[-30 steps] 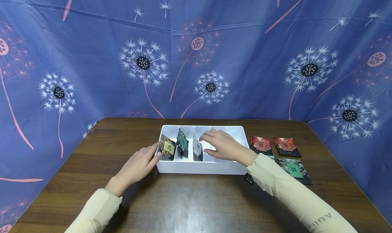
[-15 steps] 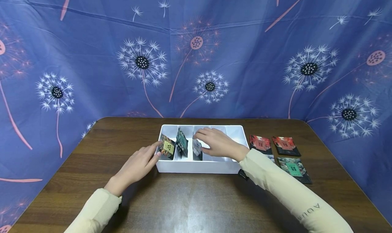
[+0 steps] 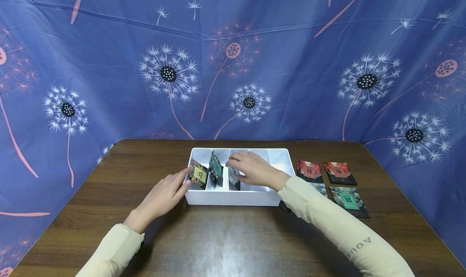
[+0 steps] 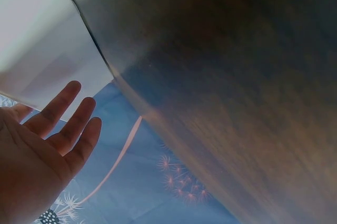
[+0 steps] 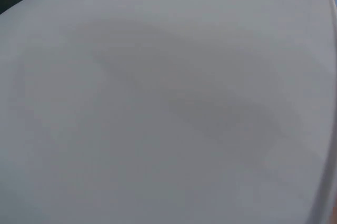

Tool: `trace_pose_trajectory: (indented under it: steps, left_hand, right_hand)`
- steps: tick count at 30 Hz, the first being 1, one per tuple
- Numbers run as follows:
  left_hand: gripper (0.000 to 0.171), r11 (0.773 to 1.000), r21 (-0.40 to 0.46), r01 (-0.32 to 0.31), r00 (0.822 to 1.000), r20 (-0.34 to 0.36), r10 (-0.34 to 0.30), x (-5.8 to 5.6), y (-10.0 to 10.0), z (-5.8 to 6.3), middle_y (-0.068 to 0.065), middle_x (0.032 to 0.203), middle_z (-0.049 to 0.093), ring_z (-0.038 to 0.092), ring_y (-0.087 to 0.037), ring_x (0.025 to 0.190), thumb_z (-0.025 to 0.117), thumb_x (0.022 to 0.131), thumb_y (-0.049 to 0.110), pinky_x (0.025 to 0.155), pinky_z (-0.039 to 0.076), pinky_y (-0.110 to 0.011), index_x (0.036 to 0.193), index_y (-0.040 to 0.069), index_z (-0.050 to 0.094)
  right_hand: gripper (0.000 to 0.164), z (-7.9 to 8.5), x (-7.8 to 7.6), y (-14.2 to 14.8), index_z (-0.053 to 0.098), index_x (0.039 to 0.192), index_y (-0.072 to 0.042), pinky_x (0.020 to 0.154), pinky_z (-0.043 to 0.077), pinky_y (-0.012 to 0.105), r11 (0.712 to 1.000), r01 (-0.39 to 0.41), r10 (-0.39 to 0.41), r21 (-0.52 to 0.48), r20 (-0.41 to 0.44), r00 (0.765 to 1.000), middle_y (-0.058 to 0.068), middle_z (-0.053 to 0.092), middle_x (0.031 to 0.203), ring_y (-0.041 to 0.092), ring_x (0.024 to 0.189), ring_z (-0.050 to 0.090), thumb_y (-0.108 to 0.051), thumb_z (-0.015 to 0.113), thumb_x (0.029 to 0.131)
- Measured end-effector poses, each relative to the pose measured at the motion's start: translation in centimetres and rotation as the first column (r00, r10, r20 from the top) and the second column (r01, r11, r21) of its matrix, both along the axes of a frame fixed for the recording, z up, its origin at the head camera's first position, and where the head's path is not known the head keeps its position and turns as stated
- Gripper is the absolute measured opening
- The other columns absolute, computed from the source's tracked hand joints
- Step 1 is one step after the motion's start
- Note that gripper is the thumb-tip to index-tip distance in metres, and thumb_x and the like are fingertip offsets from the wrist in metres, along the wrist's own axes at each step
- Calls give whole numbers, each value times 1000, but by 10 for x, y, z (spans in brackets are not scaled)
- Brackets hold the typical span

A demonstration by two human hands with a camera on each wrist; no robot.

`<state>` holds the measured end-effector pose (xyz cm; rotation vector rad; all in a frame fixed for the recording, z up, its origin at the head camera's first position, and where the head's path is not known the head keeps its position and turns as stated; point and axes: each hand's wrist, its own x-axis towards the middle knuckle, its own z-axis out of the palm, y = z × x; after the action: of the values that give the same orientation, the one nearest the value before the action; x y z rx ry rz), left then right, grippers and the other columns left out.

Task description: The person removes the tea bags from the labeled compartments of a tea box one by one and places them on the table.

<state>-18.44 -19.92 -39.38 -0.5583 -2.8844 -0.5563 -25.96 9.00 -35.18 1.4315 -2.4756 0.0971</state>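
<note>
A white divided box (image 3: 233,198) stands at the middle of the table. My left hand (image 3: 158,198) is at its left end, index finger and thumb right by the rim and a yellow-labelled packet (image 3: 199,176). The other fingers of the left hand (image 4: 47,139) are loosely extended in the left wrist view. A dark green packet (image 3: 216,170) leans in the second compartment. My right hand (image 3: 256,170) reaches over a grey-labelled packet (image 3: 234,183) in the third, its fingers hiding the top; I cannot tell whether they pinch it. White box wall (image 5: 168,97) fills the right wrist view.
Right of the box lie two red-labelled packets, one nearer the box (image 3: 309,172) and one farther right (image 3: 340,173). A green-labelled packet (image 3: 349,202) and a partly covered pale packet (image 3: 320,189) are nearer the right sleeve. A blue patterned cloth (image 3: 233,66) hangs behind the table.
My right hand has moved left, from beside the grey-labelled packet to over its top. The left hand has stayed at the box's left end.
</note>
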Motion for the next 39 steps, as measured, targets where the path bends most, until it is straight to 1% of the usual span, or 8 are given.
trace_pose_trajectory:
  steps: [3, 7, 14, 22, 25, 33, 36, 39]
  left_hand:
    - [51, 1000, 0, -1, 1000, 1, 1, 0, 0, 0, -4, 137, 47, 50, -28, 120, 30, 97, 47, 96, 38, -51, 142, 22, 32]
    - [51, 1000, 2, -1, 1000, -2, 1, 0, 0, 0, -3, 137, 47, 50, -28, 120, 30, 97, 47, 96, 38, -51, 142, 22, 32]
    - [52, 1000, -2, -8, 1000, -3, 8, 0, 0, -1, -4, 136, 48, 50, -28, 119, 30, 97, 48, 96, 39, -51, 142, 23, 32]
    - [50, 1000, -9, -15, 1000, 1, 15, 0, 1, 0, -5, 134, 50, 51, -28, 119, 31, 97, 46, 96, 39, -50, 142, 22, 32]
    - [50, 1000, -7, -14, 1000, 3, 14, 0, 1, 0, -6, 134, 50, 50, -28, 119, 32, 97, 45, 96, 38, -50, 142, 22, 32]
    - [50, 1000, -6, -9, 1000, -7, 9, 0, 1, 0, -5, 135, 50, 50, -28, 119, 32, 97, 44, 96, 39, -50, 142, 22, 32]
    - [50, 1000, -9, -9, 1000, -13, 9, 0, 0, 0, -6, 134, 50, 51, -28, 118, 31, 97, 45, 95, 39, -50, 142, 22, 33]
    - [51, 1000, -12, -10, 1000, -14, 10, 0, 0, 0, -5, 134, 50, 51, -28, 118, 31, 97, 46, 95, 39, -50, 142, 22, 33]
  right_hand:
    - [41, 0, 0, -1, 57, 113, -18, 79, 49, 36, 1000, 12, -12, 20, -5, 1000, -2, 57, 108, 17, 100, 54, -19, 73, 75]
    - [41, 0, 0, -3, 57, 112, -18, 80, 49, 36, 999, 21, -20, 35, -31, 999, -2, 57, 107, 17, 99, 55, -21, 74, 75]
    - [37, -3, -1, -3, 59, 108, -18, 82, 49, 37, 999, 28, -26, 22, -74, 997, -2, 58, 107, 16, 98, 56, -27, 75, 75]
    - [37, -4, -2, -4, 59, 104, -18, 84, 48, 36, 999, 30, -28, 17, -113, 993, -3, 60, 104, 16, 96, 57, -30, 76, 73]
    - [36, -3, -2, -3, 60, 102, -18, 84, 48, 37, 999, 31, -30, 7, -115, 993, -3, 60, 103, 16, 96, 57, -29, 77, 72]
    - [36, -2, -3, 1, 60, 102, -17, 86, 48, 44, 999, 43, -44, -6, -112, 993, -3, 60, 102, 17, 96, 58, -26, 77, 72]
    - [35, -2, -4, 2, 61, 101, -17, 83, 49, 44, 999, 35, -37, -17, -110, 993, -3, 60, 101, 17, 96, 57, -24, 78, 71]
    - [34, -2, -4, 2, 61, 100, -17, 80, 49, 42, 999, 29, -31, -23, -97, 995, -2, 59, 102, 17, 96, 55, -23, 78, 70]
